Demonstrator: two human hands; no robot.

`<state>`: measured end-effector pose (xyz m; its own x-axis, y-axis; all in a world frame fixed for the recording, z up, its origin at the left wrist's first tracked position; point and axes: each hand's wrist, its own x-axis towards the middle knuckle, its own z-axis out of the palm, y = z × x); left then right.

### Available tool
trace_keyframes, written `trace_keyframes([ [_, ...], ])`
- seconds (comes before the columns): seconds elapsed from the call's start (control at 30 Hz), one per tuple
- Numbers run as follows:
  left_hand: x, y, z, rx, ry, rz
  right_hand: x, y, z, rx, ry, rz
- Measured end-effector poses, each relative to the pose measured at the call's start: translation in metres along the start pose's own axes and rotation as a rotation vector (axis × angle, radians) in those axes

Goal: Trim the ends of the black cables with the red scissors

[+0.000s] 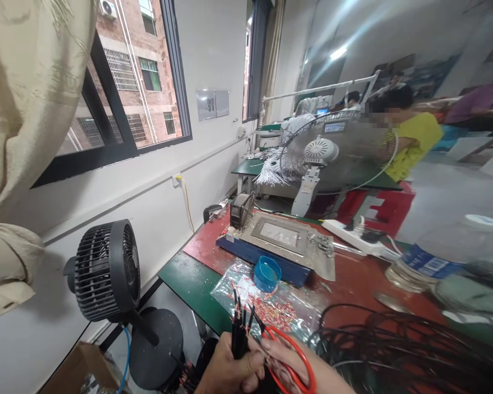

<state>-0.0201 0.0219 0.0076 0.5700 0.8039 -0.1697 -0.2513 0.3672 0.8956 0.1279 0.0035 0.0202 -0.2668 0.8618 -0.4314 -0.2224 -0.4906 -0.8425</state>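
At the bottom centre, my left hand [232,365] is closed round a bundle of black cables [241,334] whose stripped ends point upward. Just right of it, my right hand [285,364] holds red-handled scissors [298,355], their dark blades beside the cable ends. Both hands are close together, and the fingers partly hide each other. Beyond them, small red and white pieces [273,311] lie on a clear plastic bag [225,290]. A blue round container [267,273] stands at the bag's far edge.
A blue-sided device [263,257] with a metal top sits behind the bag. Coiled black cables [394,345] cover the right front. A large bottle [427,257] and power strip [349,236] are at right. A black fan [107,271] stands left; a person in yellow [414,142] is beyond.
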Motion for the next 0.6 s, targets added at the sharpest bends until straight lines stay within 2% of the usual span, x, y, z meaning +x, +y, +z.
trace_keyframes([
  [0.13,0.006,-0.006,-0.003,0.072,0.15,-0.014,0.01,0.008,-0.001,-0.023,0.002,-0.049],
  [0.23,0.009,-0.01,-0.004,0.084,0.21,0.005,0.016,0.015,-0.004,-0.055,0.027,-0.085],
  [0.47,0.008,-0.008,-0.002,0.12,0.233,-0.006,0.018,0.017,-0.005,-0.15,0.02,-0.106],
  [0.6,0.006,-0.007,-0.002,0.122,0.18,-0.042,0.02,0.022,-0.006,-0.162,0.018,-0.116],
])
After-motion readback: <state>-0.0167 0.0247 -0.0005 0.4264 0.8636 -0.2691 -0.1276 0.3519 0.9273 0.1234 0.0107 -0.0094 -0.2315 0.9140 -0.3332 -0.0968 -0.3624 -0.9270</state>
